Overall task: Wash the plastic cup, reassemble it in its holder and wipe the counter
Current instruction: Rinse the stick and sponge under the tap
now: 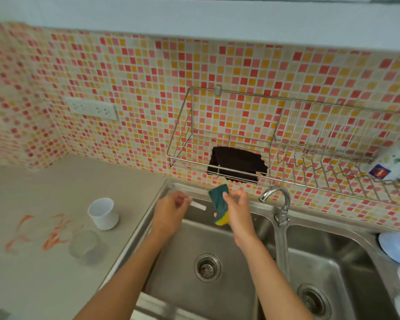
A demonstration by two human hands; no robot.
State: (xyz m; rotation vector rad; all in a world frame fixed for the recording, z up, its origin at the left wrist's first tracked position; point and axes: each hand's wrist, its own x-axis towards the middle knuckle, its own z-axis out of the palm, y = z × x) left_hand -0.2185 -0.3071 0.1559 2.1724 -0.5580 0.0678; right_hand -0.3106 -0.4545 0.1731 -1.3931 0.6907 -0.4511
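Both forearms reach up from the bottom edge over the left basin of a steel sink (pixel 162 294), whose drain (pixel 207 267) lies below and between the wrists. The right hand (pixel 237 210) grips a green and yellow sponge (pixel 219 205), its fingers (pixel 240 195) curled round the sponge's right side so that the green face sticks up past the fingertips and the yellow end hangs below the palm. Just left of the sponge, the left hand (pixel 172 210) has its fingers curled inward; a small white strip (pixel 198 206) shows just beyond those fingertips, but whether they pinch it cannot be told. To the left of the left hand, on the grey counter (pixel 44 285), a white plastic cup (pixel 103 213) stands upright with its mouth open, well apart from both hands. Nearer the camera and just beside it stands a clear plastic cup (pixel 85 243), faint against the counter. Further left of those two, orange smears (pixel 53 236) streak the counter. To the right of the right hand a steel tap (pixel 278 199) curves over the divider, and a thin stream of water falls from it. Beyond the fingers, on the mosaic tiled wall, hangs a wire rack (pixel 217 135) with a black cloth (pixel 237 163) draped in it. At the far right edge, a pale blue bowl (pixel 395 248) sits in the second basin.
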